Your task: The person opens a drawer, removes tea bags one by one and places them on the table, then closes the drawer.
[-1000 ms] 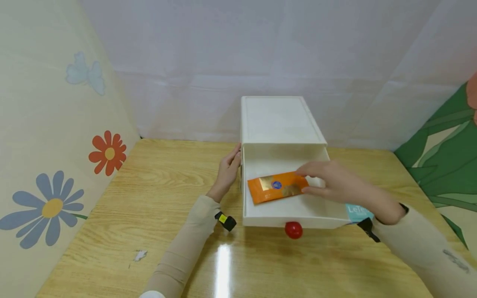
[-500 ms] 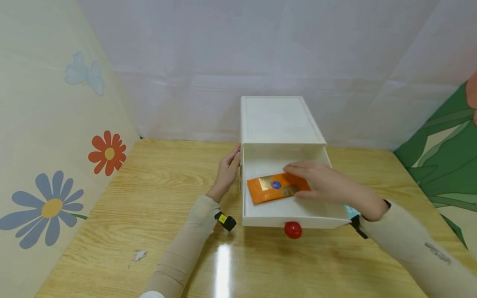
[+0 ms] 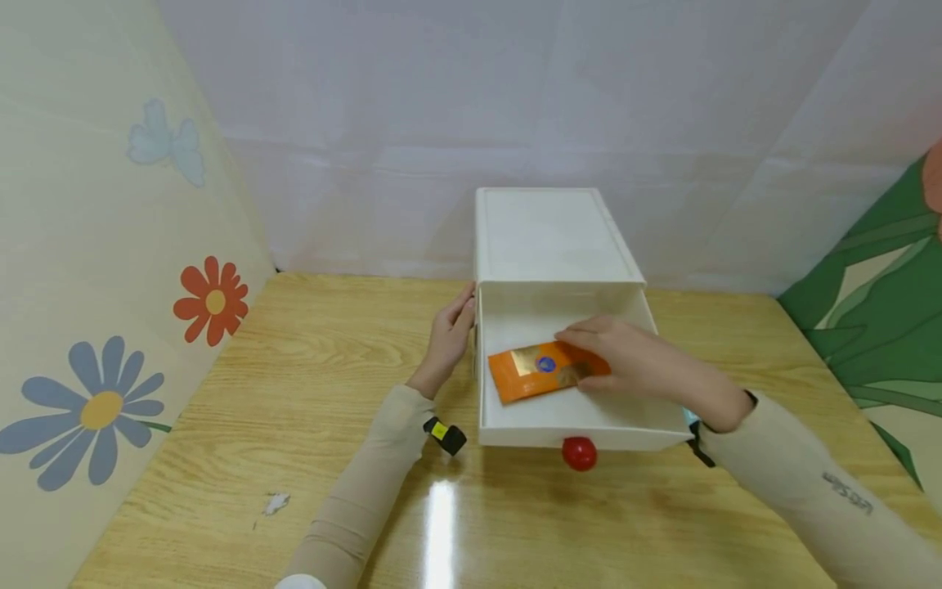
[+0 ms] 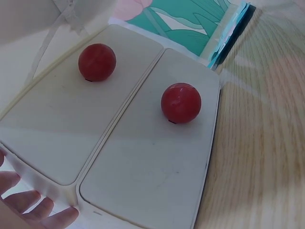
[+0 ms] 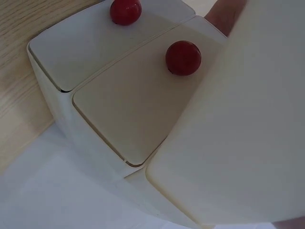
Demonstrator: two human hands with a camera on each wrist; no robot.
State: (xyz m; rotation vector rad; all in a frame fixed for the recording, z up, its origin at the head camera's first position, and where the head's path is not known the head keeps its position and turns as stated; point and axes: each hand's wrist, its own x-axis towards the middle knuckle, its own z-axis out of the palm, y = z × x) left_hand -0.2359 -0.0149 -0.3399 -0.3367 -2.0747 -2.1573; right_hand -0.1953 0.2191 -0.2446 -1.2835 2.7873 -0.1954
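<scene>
A white drawer cabinet (image 3: 555, 236) stands on the table with its top drawer (image 3: 515, 417) pulled out and a round red knob (image 3: 579, 453) on that drawer's front. Inside the drawer an orange packet (image 3: 526, 383) with gold patches and a blue emblem lies flat. My right hand (image 3: 636, 360) reaches in over the right side and grips the packet's right end, fingers at its far edge and thumb at its near edge. My left hand (image 3: 447, 339) rests with extended fingers against the cabinet's left side; its fingers (image 4: 59, 218) show beside the cabinet in the left wrist view.
Two closed drawers, each with a red knob (image 4: 181, 102), sit below the open one. A teal object (image 4: 231, 31) lies beside the cabinet's right side, mostly hidden in the head view. The wooden table (image 3: 353, 327) meets a pale cloth wall (image 3: 368, 164) behind.
My right hand has moved left along the orange packet and now covers more of its right end. The packet, drawer and left hand have stayed in place.
</scene>
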